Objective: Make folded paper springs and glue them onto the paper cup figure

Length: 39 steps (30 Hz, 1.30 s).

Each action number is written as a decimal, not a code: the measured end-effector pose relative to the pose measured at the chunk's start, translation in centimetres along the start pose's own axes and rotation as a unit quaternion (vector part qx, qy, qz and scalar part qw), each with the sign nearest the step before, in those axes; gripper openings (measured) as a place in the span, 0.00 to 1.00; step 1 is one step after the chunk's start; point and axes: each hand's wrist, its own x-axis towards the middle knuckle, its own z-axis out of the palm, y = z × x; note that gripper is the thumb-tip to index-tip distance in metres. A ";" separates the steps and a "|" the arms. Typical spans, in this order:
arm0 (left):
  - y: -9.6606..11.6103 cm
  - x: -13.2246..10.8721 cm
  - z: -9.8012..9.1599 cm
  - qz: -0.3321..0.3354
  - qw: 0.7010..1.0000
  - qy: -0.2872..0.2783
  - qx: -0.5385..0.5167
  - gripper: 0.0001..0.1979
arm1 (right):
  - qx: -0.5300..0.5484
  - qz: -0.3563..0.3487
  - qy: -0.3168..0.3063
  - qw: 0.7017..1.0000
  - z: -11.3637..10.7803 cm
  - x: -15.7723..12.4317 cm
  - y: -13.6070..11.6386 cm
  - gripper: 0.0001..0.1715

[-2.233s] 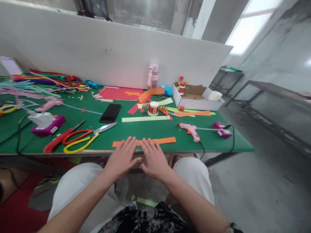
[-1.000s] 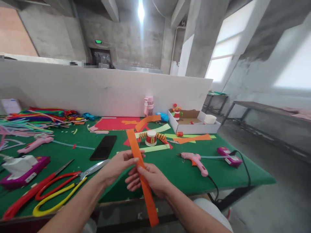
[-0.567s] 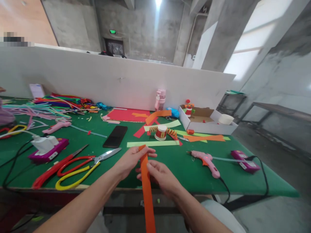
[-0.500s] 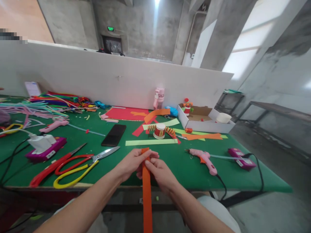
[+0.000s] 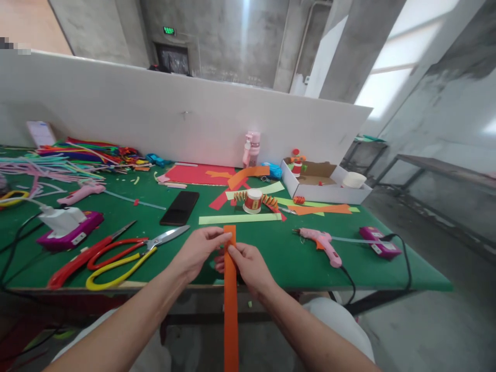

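A long orange paper strip (image 5: pixel 231 305) hangs down past the table's front edge, its top end between my hands. My left hand (image 5: pixel 203 250) pinches the strip's left edge near the top, thumb in front. My right hand (image 5: pixel 250 266) grips it slightly lower, thumb pressed on the front and fingers behind. Just beyond lies a pale green paper strip (image 5: pixel 240 219). Behind that stands a small red and white paper cup (image 5: pixel 253 201) with folded orange and green paper springs (image 5: pixel 270 201) at its sides.
Large scissors (image 5: pixel 149 246), a red-handled cutter (image 5: pixel 85 259) and a black phone (image 5: pixel 180 208) lie left. A pink glue gun (image 5: pixel 321 243) and purple power socket (image 5: pixel 380 243) are right. Further back are a white box (image 5: pixel 329 192), pink bottle (image 5: pixel 252 147) and pipe cleaners (image 5: pixel 89 154).
My left hand has shifted a little left, and more of the strip's top end now shows above my thumbs. The camera view has tilted slightly.
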 end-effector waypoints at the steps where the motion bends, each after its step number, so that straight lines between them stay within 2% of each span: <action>1: -0.1 -0.2 0.4 -0.002 1.000 0.006 -0.010 0.15 | 0.002 0.007 0.000 1.000 0.2 -0.1 0.0 0.32; 4: 0.2 0.1 0.1 0.021 0.994 0.088 -0.054 0.12 | 0.018 0.047 -0.014 0.999 1.1 -0.7 0.2 0.26; 7: 0.8 1.2 -1.6 0.055 0.984 0.153 -0.080 0.12 | 0.030 0.091 -0.047 0.994 1.9 -1.8 0.4 0.21; 10: 1.3 2.2 -3.3 0.072 0.976 0.178 -0.107 0.13 | 0.023 0.128 -0.074 0.989 2.5 -2.8 0.8 0.21; 14: 1.6 2.8 -4.5 0.069 0.968 0.210 -0.120 0.13 | 0.004 0.157 -0.078 0.985 2.7 -3.8 1.8 0.23; 19: 1.4 3.6 -5.8 0.080 0.959 0.237 -0.133 0.11 | -0.032 0.155 -0.083 0.984 2.3 -4.9 3.8 0.28; 23: 1.0 4.0 -7.0 0.082 0.949 0.267 -0.146 0.10 | -0.120 0.138 -0.088 0.979 1.6 -5.6 5.1 0.29; 28: 0.8 3.9 -7.2 0.073 0.951 0.267 -0.139 0.09 | -0.185 0.117 -0.077 0.973 1.0 -5.8 5.8 0.28; 30: 1.2 3.6 -7.4 0.063 0.946 0.282 -0.150 0.08 | -0.165 0.137 -0.077 0.974 1.1 -6.4 6.2 0.28; 32: 1.9 3.2 -8.0 0.063 0.929 0.316 -0.183 0.08 | -0.138 0.186 -0.105 0.967 1.2 -7.4 6.5 0.28; 35: 3.0 2.3 -9.6 0.077 0.904 0.349 -0.233 0.06 | -0.140 0.236 -0.212 0.938 0.8 -7.9 4.9 0.26; 36: 3.2 1.9 -10.0 0.076 0.905 0.343 -0.238 0.06 | -0.158 0.222 -0.254 0.928 0.4 -7.4 3.6 0.24; 37: 3.4 1.6 -10.3 0.065 0.911 0.329 -0.240 0.05 | -0.188 0.183 -0.265 0.928 0.0 -6.4 2.0 0.22; 38: 3.4 1.3 -10.4 0.045 0.923 0.304 -0.233 0.04 | -0.236 0.104 -0.216 0.942 -0.4 -4.9 0.1 0.21; 39: 3.4 1.0 -10.2 0.024 0.934 0.275 -0.224 0.03 | -0.309 0.018 -0.151 0.939 -0.8 -3.1 -1.9 0.19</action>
